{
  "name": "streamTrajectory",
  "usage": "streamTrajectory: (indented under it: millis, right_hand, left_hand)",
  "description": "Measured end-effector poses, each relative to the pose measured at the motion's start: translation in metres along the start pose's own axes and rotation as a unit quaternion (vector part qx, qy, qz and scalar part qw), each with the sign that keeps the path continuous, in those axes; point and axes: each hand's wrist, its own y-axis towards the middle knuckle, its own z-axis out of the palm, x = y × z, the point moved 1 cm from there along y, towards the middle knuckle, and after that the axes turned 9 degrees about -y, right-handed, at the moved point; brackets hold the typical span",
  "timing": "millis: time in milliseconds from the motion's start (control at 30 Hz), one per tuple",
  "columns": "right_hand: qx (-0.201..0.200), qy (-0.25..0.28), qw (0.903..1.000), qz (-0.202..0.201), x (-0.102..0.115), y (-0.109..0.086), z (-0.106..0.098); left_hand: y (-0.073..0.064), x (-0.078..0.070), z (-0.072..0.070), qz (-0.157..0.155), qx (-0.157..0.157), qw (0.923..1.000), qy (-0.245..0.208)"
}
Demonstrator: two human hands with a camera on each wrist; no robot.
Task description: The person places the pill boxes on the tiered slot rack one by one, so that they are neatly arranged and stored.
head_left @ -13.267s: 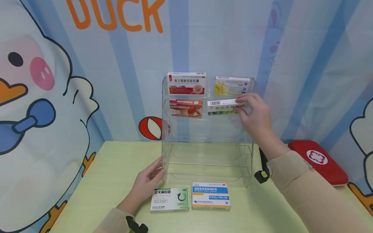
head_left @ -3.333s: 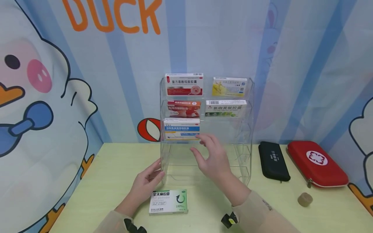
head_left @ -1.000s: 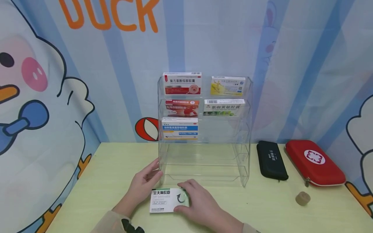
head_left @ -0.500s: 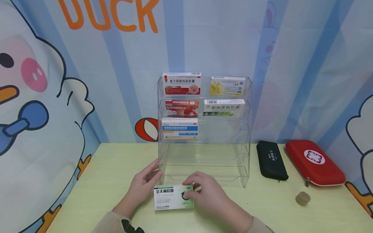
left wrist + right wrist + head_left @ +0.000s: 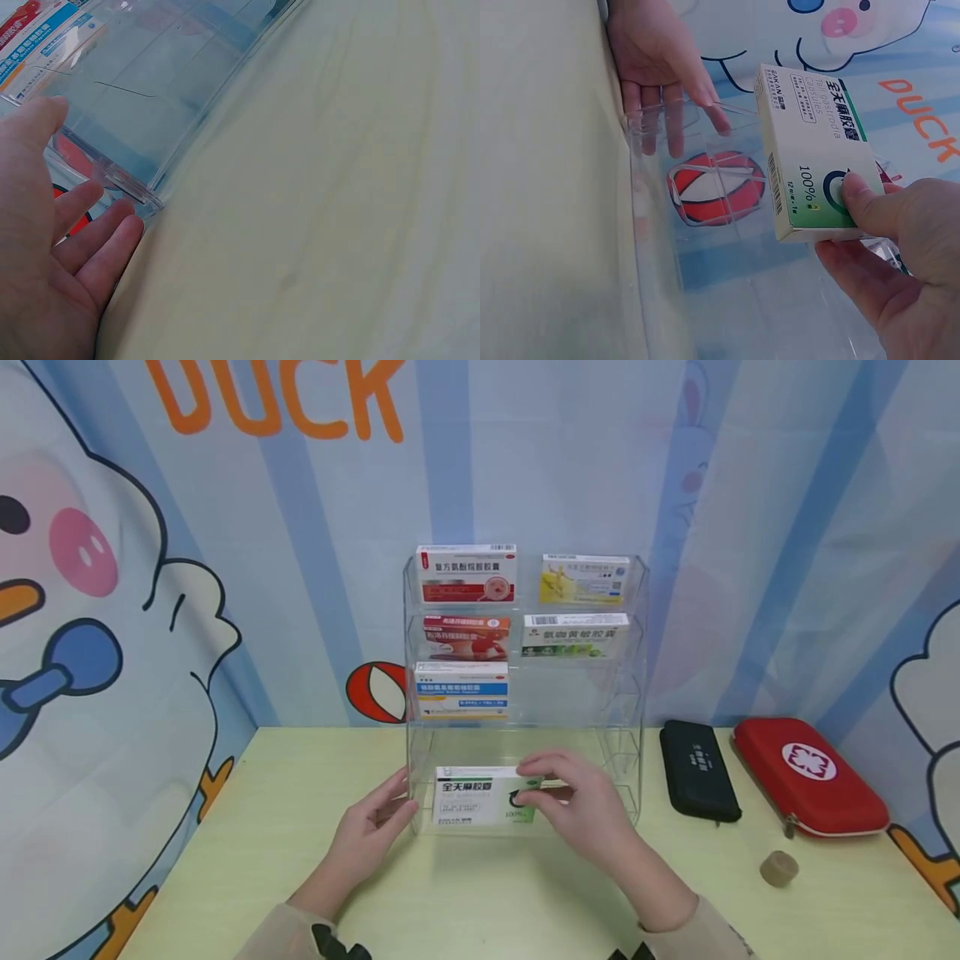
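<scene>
My right hand (image 5: pixel 588 806) pinches a white and green medicine box (image 5: pixel 480 800) by its right end, thumb in front. The box is upright before the lower tiers of a clear acrylic display rack (image 5: pixel 525 747); the right wrist view shows the box (image 5: pixel 810 142) tilted, its printed face towards the camera. My left hand (image 5: pixel 367 843) touches the rack's lower left side. In the left wrist view its fingers (image 5: pixel 109 251) are loosely extended along the side panel, with the thumb near the front edge.
Upper tiers carry a red and white box (image 5: pixel 467 575), a yellow box (image 5: pixel 585 581), an orange box (image 5: pixel 467 639), a green and white box (image 5: pixel 575 637) and a blue-striped box (image 5: pixel 461 691). Right of the rack lie a black pouch (image 5: pixel 699 770), a red case (image 5: pixel 810 777) and a small brown cylinder (image 5: pixel 779 869).
The right hand has lifted the white and green box from the table, up and right to the rack's lower front. Earlier, the blue-striped box moved from table to rack. The left hand stays put.
</scene>
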Motion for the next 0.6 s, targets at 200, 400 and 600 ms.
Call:
streamTrajectory:
  millis: [200,400,600]
  right_hand:
    - [-0.084,-0.037,0.9953,-0.030,-0.002,0.004,-0.023]
    - [-0.172,-0.056,0.9830,-0.032,-0.004,0.012,-0.052]
    - [-0.220,-0.057,0.9727,-0.049,-0.003,0.033,-0.081]
  left_hand:
    - [-0.002,-0.001,-0.001,0.001,-0.006,1.0000,0.001]
    - [-0.002,-0.001,-0.002,0.015,0.001,0.9999,-0.008]
    - [-0.001,-0.002,0.000,0.021,0.005,0.9997,-0.011]
